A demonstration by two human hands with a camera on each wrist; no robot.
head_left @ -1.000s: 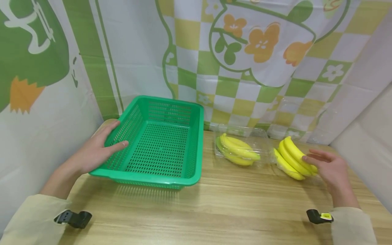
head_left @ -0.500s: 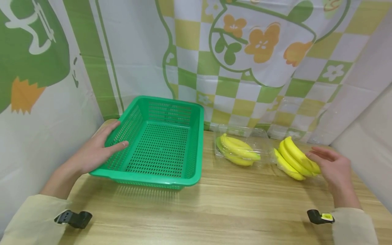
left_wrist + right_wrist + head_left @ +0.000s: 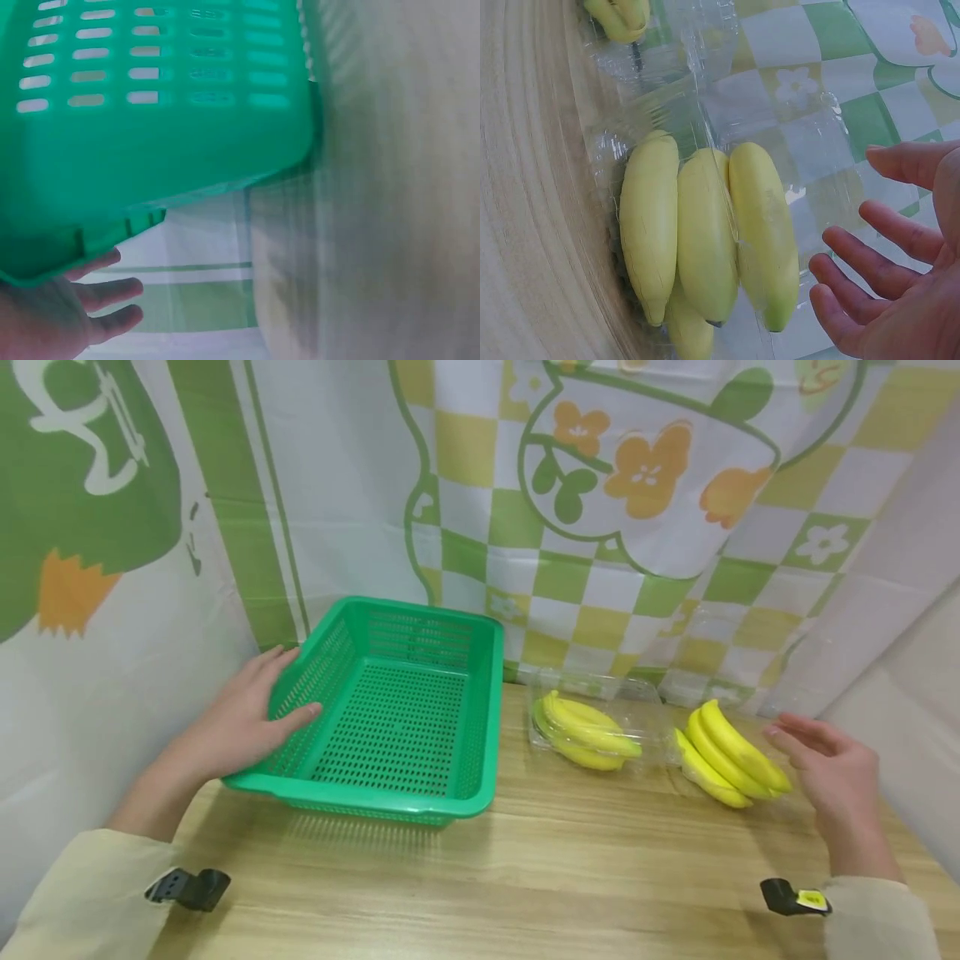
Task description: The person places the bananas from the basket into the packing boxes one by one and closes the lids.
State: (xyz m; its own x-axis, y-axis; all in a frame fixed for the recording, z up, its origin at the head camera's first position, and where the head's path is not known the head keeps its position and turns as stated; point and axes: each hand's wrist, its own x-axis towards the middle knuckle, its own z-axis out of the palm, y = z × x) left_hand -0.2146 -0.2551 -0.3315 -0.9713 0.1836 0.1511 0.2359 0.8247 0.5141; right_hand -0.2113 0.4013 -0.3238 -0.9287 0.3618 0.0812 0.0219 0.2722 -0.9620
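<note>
My left hand point(image 3: 251, 714) is at the left rim of a green slotted plastic basket point(image 3: 495, 718). Its thumb reaches over the rim, while the fingers lie outside, straight and spread in the left wrist view, not curled round the basket wall point(image 3: 202, 150). Just right of a bunch of yellow bananas point(image 3: 723, 756) is my right hand point(image 3: 836, 772). Its fingers are loosely bent, with a gap to the bananas. That bunch lies in clear plastic packaging point(image 3: 817, 150). Another bunch of bananas point(image 3: 585, 731) sits in a clear plastic container point(image 3: 637, 693) between basket and right hand.
All of this stands on a wood-grain table point(image 3: 570, 877). A patterned green, yellow and white curtain point(image 3: 465, 518) hangs right behind the basket and containers. Pale cloth walls point(image 3: 915, 677) close in both sides.
My right hand has drawn away to the right, off the bananas it was touching. The bananas and basket have hardly moved. The left hand stays at the basket's rim; the view has shifted slightly.
</note>
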